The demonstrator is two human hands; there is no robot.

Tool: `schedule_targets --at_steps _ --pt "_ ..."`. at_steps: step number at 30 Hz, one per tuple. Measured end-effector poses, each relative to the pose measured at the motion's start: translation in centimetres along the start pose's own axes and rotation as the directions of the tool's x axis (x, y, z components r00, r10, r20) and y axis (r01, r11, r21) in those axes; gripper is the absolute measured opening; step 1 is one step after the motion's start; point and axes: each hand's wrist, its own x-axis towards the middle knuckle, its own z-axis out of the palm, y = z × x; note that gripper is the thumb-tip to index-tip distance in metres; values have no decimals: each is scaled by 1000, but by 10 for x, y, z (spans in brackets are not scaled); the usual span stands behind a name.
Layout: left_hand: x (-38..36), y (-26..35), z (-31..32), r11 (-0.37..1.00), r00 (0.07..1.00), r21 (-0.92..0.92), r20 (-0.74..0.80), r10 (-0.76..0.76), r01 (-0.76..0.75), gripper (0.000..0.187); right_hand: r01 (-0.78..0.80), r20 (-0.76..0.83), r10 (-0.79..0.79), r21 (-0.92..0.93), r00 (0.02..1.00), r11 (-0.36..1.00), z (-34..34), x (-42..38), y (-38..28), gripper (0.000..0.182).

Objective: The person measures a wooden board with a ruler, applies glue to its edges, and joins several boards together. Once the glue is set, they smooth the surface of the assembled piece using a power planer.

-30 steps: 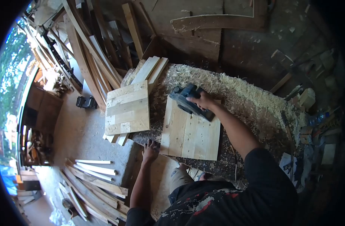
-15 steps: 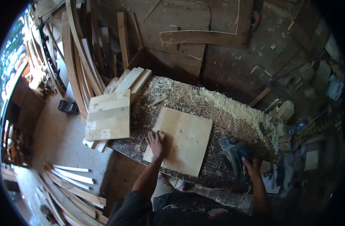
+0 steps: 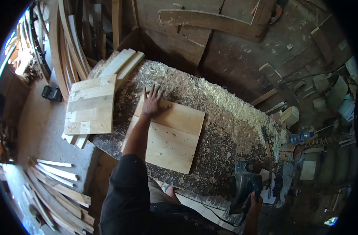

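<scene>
A square wooden panel (image 3: pixel 173 141) of light, joined boards lies on the dark, shavings-covered bench top in front of me. My left hand (image 3: pixel 152 103) reaches over its far left corner with the fingers spread, fingertips past the far edge among the shavings. On the right, my right hand (image 3: pixel 253 203) is wrapped round the rear handle of a dark blue-green electric planer (image 3: pixel 247 178). The planer is at the near right part of the bench, apart from the panel, and its black cord runs down toward my body.
Another joined panel (image 3: pixel 89 105) rests on pale boards (image 3: pixel 122 64) at the bench's left end. Shavings (image 3: pixel 218 94) are heaped along the far edge. A hammer-like tool (image 3: pixel 266 141), a can (image 3: pixel 290 152) and a plastic bottle (image 3: pixel 302 136) stand at right. Wood strips (image 3: pixel 55 170) lie on the floor.
My left hand has moved from the panel's left side to its far corner, its fingers spreading. My right hand has drawn the planer back toward my body and turned it. The view has shifted.
</scene>
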Motion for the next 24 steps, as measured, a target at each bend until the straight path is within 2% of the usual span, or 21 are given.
schedule_targets --at_steps 2,5,8,10,12,15,16,18,21,24 --pt "7 -6 9 999 1000 -40 -4 11 -11 92 6 -20 -5 24 1000 1000 0 -3 16 29" --pt "5 -1 3 998 998 -53 59 -38 41 95 -32 100 33 -9 994 999 19 -14 8 25" --pt "-3 6 3 994 993 11 -45 -106 106 87 -106 225 100 12 969 994 48 -10 11 22" --pt "-28 7 7 986 981 45 -112 -157 163 81 -67 299 61 10 952 998 77 -13 6 24" --pt "-52 14 -11 973 962 14 -152 -227 232 71 -73 419 98 -76 903 994 93 -12 23 28" --pt "-127 18 -30 948 942 -21 -109 -317 317 65 128 506 -89 -43 858 991 126 -25 32 30" --pt "-145 18 -34 935 934 -13 -42 -355 354 65 185 536 -131 -48 834 982 134 -29 32 32" --pt "-167 19 -41 948 948 15 30 -318 318 62 255 617 -125 -128 777 958 141 -41 30 43" --pt "-169 16 -35 958 957 -19 41 -286 287 61 236 589 -109 -144 801 961 147 -55 38 43" --pt "-169 19 -39 956 955 -19 49 -293 294 61 329 547 -226 -96 806 940 177 -37 26 42"
